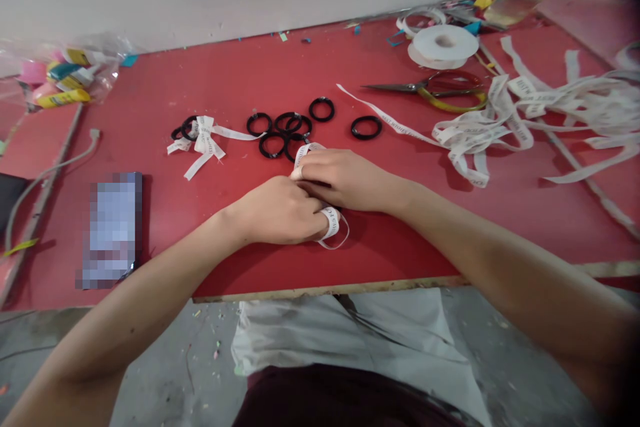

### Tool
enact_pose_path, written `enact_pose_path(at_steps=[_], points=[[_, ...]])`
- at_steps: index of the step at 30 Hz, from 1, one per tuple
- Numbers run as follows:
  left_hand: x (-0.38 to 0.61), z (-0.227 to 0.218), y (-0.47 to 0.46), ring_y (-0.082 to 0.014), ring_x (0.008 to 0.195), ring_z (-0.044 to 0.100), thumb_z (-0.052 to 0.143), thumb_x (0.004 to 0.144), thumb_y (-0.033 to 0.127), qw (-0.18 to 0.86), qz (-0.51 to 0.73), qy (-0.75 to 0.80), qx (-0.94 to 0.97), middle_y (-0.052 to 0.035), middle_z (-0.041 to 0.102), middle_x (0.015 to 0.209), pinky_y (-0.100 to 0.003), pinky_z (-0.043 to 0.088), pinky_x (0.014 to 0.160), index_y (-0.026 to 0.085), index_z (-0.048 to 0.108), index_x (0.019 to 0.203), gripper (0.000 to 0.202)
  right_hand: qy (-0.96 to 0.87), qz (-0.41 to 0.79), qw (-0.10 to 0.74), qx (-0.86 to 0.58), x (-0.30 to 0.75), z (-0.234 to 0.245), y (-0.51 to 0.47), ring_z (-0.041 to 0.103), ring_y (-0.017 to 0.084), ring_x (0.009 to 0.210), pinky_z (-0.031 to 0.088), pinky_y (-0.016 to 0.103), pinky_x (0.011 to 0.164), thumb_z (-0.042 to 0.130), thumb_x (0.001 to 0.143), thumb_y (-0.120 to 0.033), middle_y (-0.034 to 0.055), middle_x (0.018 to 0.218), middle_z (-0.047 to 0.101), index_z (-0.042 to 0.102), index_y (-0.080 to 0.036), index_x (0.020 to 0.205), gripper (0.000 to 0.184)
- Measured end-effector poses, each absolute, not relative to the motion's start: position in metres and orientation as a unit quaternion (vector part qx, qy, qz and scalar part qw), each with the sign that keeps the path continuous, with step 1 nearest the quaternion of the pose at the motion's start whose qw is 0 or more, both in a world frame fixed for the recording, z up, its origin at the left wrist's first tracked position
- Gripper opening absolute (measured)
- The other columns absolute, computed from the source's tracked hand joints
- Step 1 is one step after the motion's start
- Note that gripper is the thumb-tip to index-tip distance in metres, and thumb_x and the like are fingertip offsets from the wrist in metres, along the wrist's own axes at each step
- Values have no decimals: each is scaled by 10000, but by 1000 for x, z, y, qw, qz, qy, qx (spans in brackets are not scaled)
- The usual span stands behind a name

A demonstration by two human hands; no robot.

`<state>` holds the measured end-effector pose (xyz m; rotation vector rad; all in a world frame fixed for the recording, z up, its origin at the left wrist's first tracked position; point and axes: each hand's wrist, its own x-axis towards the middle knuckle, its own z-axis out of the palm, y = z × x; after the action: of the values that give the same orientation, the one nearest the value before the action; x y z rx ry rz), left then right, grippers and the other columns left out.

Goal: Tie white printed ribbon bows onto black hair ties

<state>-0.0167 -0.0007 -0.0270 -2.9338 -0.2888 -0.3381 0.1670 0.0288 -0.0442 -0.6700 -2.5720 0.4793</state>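
Close together near the table's front edge, my left hand (287, 209) and my right hand (345, 177) are both closed on a white printed ribbon (331, 223). One loop of it hangs below the left fingers, and another part shows above the right fingers. Whether a black ring is also between the hands is hidden. Just beyond them lie several black hair ties (274, 145), with a single hair tie (366, 127) to the right. Further left, a hair tie with a white ribbon bow (204, 136) rests on the table.
The red table (240, 80) holds a heap of printed ribbon (500, 123) at right, scissors (430, 90) and a white spool (443, 47) behind. A phone (115, 227) and a cable (55, 170) lie left. A plastic bag of colourful items (65, 77) sits back left.
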Motion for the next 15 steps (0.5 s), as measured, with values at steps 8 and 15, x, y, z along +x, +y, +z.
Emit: enact_pose_path(at_steps=[8, 15], points=[[-16, -27, 0, -133, 489, 538, 460, 843, 82, 112, -126, -83, -982, -15, 615, 554, -339, 115, 456, 164, 519, 600, 263, -929, 178, 215, -244, 167, -43, 29, 554, 201, 817, 415, 329, 784, 416, 1004, -302, 85, 884, 673, 678, -166, 943, 302], [-17, -26, 0, -130, 501, 555, 454, 848, 75, 126, -112, -73, -983, -23, 631, 567, -326, 132, 448, 158, 533, 630, 247, -927, 180, 221, -242, 167, -43, 28, 546, 195, 805, 415, 327, 778, 421, 999, -291, 82, 885, 673, 678, -173, 943, 289]])
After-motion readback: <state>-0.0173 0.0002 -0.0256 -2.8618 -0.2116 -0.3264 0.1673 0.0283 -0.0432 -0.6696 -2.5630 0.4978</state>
